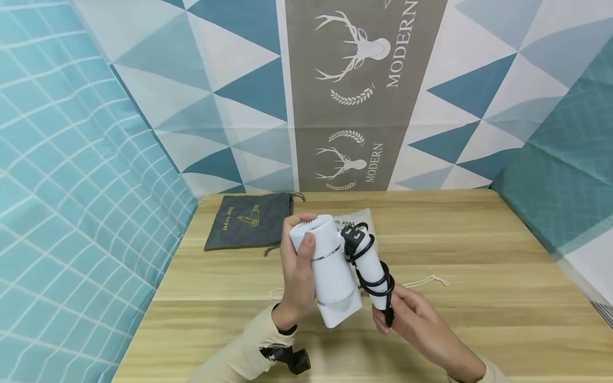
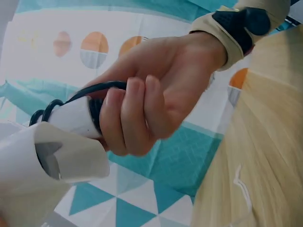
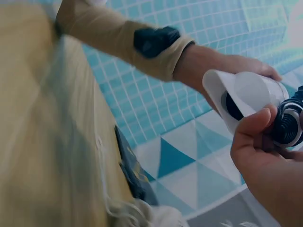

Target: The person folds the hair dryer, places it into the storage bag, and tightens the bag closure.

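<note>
A white hair dryer [image 1: 332, 274] is held up over the wooden table, its vented end toward the back and its flat nozzle [image 3: 222, 94] toward the front. Around its handle [image 1: 371, 266] winds a black cord [image 1: 378, 287], with a black plug [image 1: 353, 238] near the handle's upper end. My left hand [image 1: 297, 276] grips the dryer's barrel, thumb over the near side. With curled fingers my right hand [image 1: 416, 319] holds the handle's lower end and the cord there, as the left wrist view also shows. Part of the handle is hidden behind the cord coils.
A dark grey drawstring pouch [image 1: 249, 221] printed "Hair Dryer" lies at the table's back left. Behind the dryer lies a pale cloth bag [image 1: 361, 217], partly covered, its white drawstring [image 1: 426, 281] trailing right. Patterned cloth walls [image 1: 239, 96] enclose the wooden table [image 1: 479, 255].
</note>
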